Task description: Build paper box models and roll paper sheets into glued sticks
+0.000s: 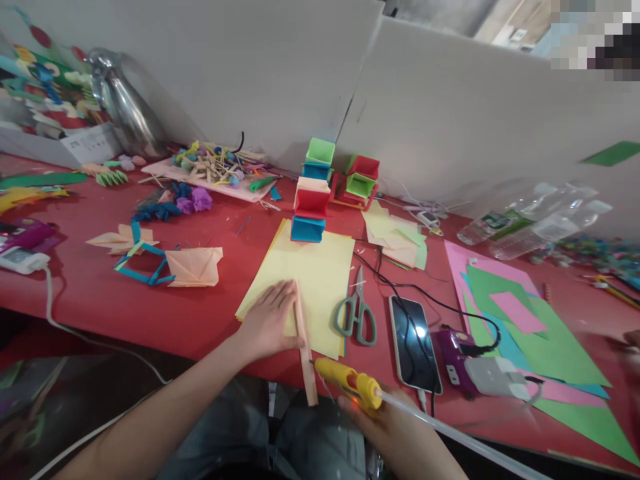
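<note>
Two bare hands at the near edge of a red worktop (pixel 190 313), head-cam view. L hand (pixel 267 327): palm down over yellow paper sheets (pixel 325 280), four fingers laid close together, thumb spread apart; fingertips & thumb meet the L side of a folded peach paper strip (pixel 307 367). Whether they pinch it or only steady it, cannot tell. Strip: long axis approx. fore-and-aft, far end at the L fingertips, near end angled slightly R and past the worktop's edge. R hand (pixel 387 420): wrapped round a yellow hot-glue gun (pixel 343 377) from below, its fingers largely hidden; clear glue stick (pixel 450 430) trails from the rear. Key relation: nozzle points L, just beside the strip's R edge, nearer the person than the L thumb; contact uncertain. Strip thus lies betw. the hands, L hand nearer, its axis roughly crosswise to the gun's. R of the sheets: scissors (pixel 359 293), blades pointing away, then a smartphone (pixel 410 367) w/ cable.
</note>
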Tool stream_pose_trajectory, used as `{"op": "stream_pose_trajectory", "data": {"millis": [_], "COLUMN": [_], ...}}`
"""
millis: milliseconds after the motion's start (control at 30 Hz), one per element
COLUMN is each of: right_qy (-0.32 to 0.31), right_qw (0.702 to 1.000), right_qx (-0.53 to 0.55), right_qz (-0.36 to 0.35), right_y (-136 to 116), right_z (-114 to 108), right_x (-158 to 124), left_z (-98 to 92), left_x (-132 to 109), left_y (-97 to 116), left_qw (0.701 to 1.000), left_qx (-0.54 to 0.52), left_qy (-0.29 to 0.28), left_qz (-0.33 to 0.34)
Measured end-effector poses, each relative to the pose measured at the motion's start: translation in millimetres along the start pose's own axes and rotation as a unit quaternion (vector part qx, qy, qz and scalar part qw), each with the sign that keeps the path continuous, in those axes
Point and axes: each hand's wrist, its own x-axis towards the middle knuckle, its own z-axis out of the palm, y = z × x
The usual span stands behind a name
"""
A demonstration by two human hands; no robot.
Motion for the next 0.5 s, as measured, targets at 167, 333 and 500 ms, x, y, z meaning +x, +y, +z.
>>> {"op": "stream_pose_trajectory", "data": {"millis": [167, 333, 500], "right_qy": [-0.028, -0.029, -0.035], "right_qw": [0.999, 0.998, 0.999], "right_qx": [-0.022, -0.040, -0.029], "right_qz": [-0.024, -0.023, -0.030], "right_y": [-5, -7, -9], "right_z": [-6, -9, -13], "right_x": [15, 27, 37], "left_z": [-5.3, -10.9, -8.3], "left_x": [13, 23, 25], "left_y": [-3, 0, -2], "left_qw": [1.000, 1.000, 1.000], "left_qx": [-0.003, -0.001, -0.008], "left_qy": [0.003, -0.021, -0.023], "left_qz": [-0.024, 0.007, -0.003]}}
